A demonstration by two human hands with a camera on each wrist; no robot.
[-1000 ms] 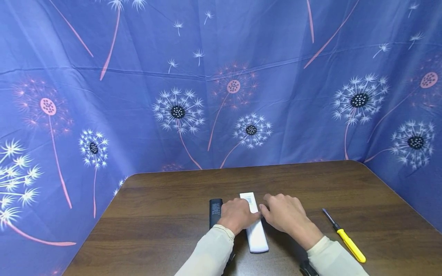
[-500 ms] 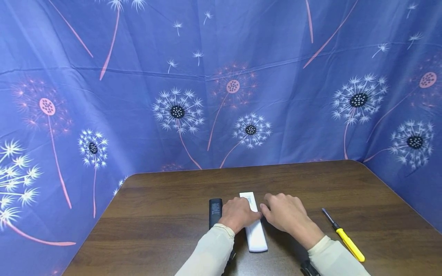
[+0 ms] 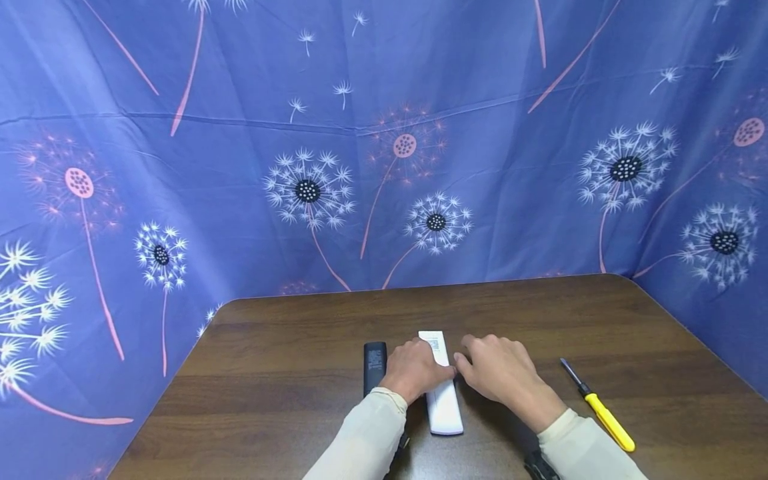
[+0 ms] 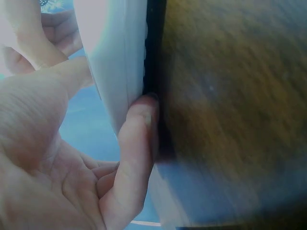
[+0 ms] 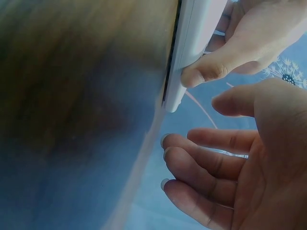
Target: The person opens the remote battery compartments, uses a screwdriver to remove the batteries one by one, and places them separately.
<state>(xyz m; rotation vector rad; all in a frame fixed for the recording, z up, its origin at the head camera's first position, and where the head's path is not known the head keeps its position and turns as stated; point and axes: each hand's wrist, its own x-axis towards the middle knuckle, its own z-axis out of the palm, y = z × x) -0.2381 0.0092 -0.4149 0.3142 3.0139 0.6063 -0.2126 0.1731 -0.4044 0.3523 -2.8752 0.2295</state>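
Note:
A white remote control lies on the table with its printed label side up; small bumps show along its underside in the left wrist view. My left hand holds it across the middle, the thumb on its right edge and a bent finger at its opposite edge. Just to the right, my right hand hovers near the remote without touching it. In the right wrist view the right hand has loosely bent fingers around nothing. A black remote lies left of my left hand, partly hidden by it.
A screwdriver with a yellow handle lies on the brown wooden table, right of my right hand. Blue cloth with a dandelion print hangs behind the table and along its sides.
The white remote has turned very slightly, its near end shifting left. The head view has tilted a little. Both hands keep nearly the same pose.

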